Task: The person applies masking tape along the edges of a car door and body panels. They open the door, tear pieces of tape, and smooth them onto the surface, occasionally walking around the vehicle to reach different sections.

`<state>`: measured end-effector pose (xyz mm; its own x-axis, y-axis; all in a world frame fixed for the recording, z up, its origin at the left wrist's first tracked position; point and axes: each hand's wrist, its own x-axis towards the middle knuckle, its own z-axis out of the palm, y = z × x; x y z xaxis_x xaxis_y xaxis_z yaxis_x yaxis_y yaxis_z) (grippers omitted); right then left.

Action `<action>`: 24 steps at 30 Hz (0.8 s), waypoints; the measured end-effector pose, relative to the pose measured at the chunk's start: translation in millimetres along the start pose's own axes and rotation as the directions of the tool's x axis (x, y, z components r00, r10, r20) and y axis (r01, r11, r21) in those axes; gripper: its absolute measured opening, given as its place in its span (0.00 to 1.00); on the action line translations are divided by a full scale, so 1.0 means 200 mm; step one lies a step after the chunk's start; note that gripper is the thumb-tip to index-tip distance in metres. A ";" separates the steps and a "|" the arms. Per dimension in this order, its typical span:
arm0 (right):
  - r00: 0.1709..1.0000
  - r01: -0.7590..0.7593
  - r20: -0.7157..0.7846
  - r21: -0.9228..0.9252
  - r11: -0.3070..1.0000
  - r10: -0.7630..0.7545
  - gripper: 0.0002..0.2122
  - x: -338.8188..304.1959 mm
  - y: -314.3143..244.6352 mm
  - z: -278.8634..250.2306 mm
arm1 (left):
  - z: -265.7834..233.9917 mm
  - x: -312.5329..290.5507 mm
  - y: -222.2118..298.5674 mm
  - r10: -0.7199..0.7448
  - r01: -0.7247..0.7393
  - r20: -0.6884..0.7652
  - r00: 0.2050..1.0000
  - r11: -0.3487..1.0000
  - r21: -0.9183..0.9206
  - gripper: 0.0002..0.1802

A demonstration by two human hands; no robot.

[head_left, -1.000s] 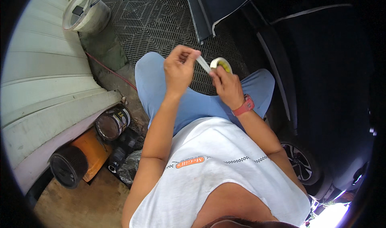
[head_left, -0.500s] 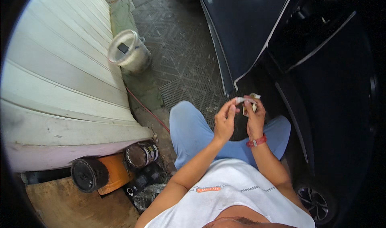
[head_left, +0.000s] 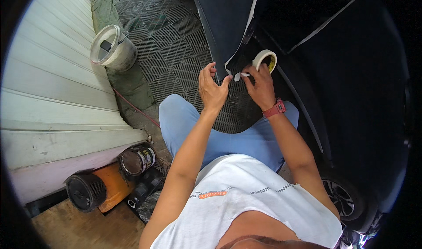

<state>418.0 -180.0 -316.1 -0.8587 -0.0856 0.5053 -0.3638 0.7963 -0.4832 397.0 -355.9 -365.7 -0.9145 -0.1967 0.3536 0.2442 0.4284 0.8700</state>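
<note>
The lower corner of an open dark car door (head_left: 224,25) comes down in front of me, with pale tape along its edge. My left hand (head_left: 213,88) is at this corner, fingers on one side and thumb on the taped edge. My right hand (head_left: 262,86), just to the right, holds a roll of masking tape (head_left: 273,61) hung over its fingers. A short loose white strip of tape (head_left: 241,76) sticks out from its fingertips toward the door corner. The undersides of the right fingers are partly hidden.
A whitish bucket (head_left: 115,51) with a dark object on it stands left on black grid matting (head_left: 162,38). White ribbed panelling (head_left: 57,86) runs along the left. Tins (head_left: 132,162) and a black-lidded orange container (head_left: 85,192) sit lower left. The dark car body (head_left: 351,95) and a wheel (head_left: 340,198) are right.
Both hands have moved forward and apart, up to the door corner. My left hand has let go of the tape and is now on the door; the tape roll now shows clearly in my right.
</note>
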 end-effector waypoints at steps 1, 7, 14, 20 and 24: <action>0.999 0.046 0.029 -0.045 0.998 -0.045 0.09 0.02 0.01 -0.01 | 0.02 0.00 0.00 0.004 -0.004 -0.005 1.000 1.000 0.002 0.35; 0.969 0.225 0.143 -0.170 0.959 -0.202 0.13 0.13 -0.02 -0.05 | 0.08 0.02 -0.05 -0.003 0.004 -0.049 0.999 1.000 0.020 0.34; 0.953 0.282 0.190 -0.259 0.924 -0.238 0.14 0.16 -0.03 -0.01 | 0.13 0.01 -0.06 -0.028 0.029 -0.063 0.998 1.000 0.011 0.34; 0.933 0.319 0.262 -0.296 0.900 -0.245 0.13 0.15 -0.04 0.01 | 0.13 -0.22 -0.18 -0.424 0.478 0.227 0.877 0.819 -0.317 0.29; 0.933 0.331 0.253 -0.332 0.883 -0.255 0.11 0.15 -0.03 0.04 | 0.21 -0.28 -0.26 -0.505 0.703 0.495 0.707 0.427 -0.568 0.20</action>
<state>391.1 -191.5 -303.0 -0.8000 -0.4346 0.4136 -0.4860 0.8737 -0.0219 421.6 -329.3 -445.2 -0.9297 0.0810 -0.3594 -0.3551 -0.4566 0.8157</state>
